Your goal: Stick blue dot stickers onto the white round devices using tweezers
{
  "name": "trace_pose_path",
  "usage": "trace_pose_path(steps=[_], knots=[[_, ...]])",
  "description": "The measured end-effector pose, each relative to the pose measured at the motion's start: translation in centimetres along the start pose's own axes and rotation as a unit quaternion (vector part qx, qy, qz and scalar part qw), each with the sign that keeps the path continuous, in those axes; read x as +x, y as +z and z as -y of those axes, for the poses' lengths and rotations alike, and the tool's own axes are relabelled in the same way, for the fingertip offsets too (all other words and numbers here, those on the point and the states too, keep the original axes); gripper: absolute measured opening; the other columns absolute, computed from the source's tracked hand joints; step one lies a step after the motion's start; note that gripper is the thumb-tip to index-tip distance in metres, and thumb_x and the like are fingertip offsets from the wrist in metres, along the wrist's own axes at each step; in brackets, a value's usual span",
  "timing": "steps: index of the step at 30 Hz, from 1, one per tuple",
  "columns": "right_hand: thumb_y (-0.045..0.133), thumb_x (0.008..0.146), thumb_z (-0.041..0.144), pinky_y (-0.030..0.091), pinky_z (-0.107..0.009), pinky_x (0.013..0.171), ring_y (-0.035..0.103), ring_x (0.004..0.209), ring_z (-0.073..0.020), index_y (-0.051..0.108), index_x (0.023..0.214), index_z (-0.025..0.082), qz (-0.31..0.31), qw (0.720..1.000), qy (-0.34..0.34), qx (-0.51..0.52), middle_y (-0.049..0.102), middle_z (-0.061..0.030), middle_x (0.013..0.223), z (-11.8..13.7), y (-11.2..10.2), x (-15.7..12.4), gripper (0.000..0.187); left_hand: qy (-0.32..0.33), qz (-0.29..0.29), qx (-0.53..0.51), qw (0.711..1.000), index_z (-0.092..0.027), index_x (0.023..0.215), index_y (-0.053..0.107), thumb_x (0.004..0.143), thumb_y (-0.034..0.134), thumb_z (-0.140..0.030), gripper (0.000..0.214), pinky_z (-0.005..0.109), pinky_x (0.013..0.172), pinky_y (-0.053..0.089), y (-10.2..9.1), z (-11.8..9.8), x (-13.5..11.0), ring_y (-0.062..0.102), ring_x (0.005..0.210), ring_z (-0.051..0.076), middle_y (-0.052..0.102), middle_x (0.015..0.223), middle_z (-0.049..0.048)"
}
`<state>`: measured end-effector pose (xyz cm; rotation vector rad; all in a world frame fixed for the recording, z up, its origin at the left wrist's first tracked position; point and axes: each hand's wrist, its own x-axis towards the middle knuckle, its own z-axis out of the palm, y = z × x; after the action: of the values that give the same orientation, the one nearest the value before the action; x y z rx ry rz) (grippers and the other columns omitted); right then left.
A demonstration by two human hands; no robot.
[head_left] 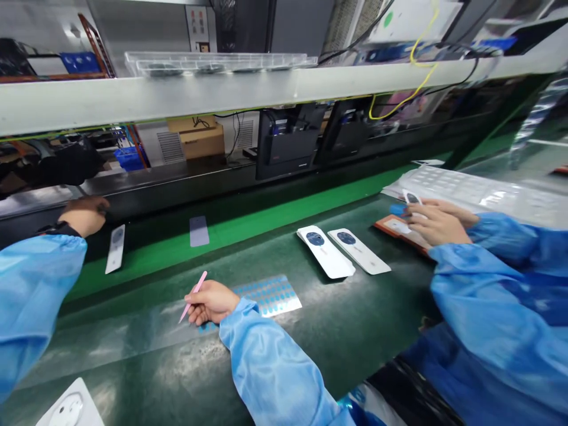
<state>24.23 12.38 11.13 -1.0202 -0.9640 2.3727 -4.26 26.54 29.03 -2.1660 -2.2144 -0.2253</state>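
Note:
My right hand (210, 302) rests on the dark green bench, closed on pink tweezers (193, 296) that point down to the left. Its wrist lies on a clear sheet of small blue round stickers (270, 294). My left hand (84, 216) reaches out to the far left, at the black rail beside the green conveyor belt (248, 228). Its fingers curl away from me and are mostly hidden. A long white part (115, 248) lies on the belt just below that hand. Two white parts with dark blue discs (323, 251) (358, 250) lie side by side on the bench.
A grey flat piece (199, 231) lies on the belt. At right, a co-worker's hands (439, 222) hold a white part over an orange fixture (390, 228), with clear blister trays (479, 189) behind. A white holder (71, 408) sits at bottom left. A shelf (222, 92) runs overhead.

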Motion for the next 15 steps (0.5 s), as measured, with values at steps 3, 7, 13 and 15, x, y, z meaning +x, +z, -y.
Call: trace_pose_path(steps=[3,7,13,15], knots=[[0.058,0.106,0.014,0.053,-0.014,0.046,0.062,0.042,-0.01,0.063,0.067,0.009,0.014,1.0,-0.003,0.008,0.063,-0.004,0.052,-0.2,-0.3,0.4,0.039,-0.007,0.008,0.012,1.0,-0.025,0.121,0.07,0.099,0.065,-0.053,0.036,0.05,0.113,0.05,3.2,-2.2,-0.3,0.063,0.129,0.027,0.069,0.136,0.0091],[0.059,0.106,0.016,0.053,-0.014,0.046,0.062,0.041,-0.0099,0.064,0.068,0.009,0.022,1.0,0.004,0.004,0.064,-0.0042,0.052,-0.4,-0.7,0.6,0.039,0.053,0.064,-0.006,0.997,-0.019,0.123,0.069,0.099,0.067,-0.05,0.039,0.054,0.109,0.054,8.9,-7.8,-1.4,0.066,0.124,0.028,0.07,0.132,0.0091],[0.065,0.104,0.02,0.053,-0.015,0.045,0.063,0.042,-0.0113,0.064,0.065,0.009,0.029,1.0,0.005,-0.003,0.065,-0.0063,0.053,-0.7,-1.0,0.5,0.04,0.066,0.115,-0.017,0.991,-0.021,0.132,0.064,0.097,0.071,-0.048,0.044,0.052,0.103,0.059,15.4,-15.7,-2.9,0.066,0.122,0.028,0.065,0.14,0.0107],[0.064,0.103,0.017,0.052,-0.016,0.044,0.063,0.041,-0.0117,0.063,0.064,0.01,0.015,1.0,0.0,0.003,0.064,-0.0049,0.052,-0.7,-0.9,0.5,0.04,0.048,0.125,-0.014,0.991,-0.021,0.132,0.064,0.098,0.071,-0.047,0.043,0.052,0.102,0.06,16.2,-16.8,-3.0,0.066,0.121,0.028,0.065,0.14,0.0107]])
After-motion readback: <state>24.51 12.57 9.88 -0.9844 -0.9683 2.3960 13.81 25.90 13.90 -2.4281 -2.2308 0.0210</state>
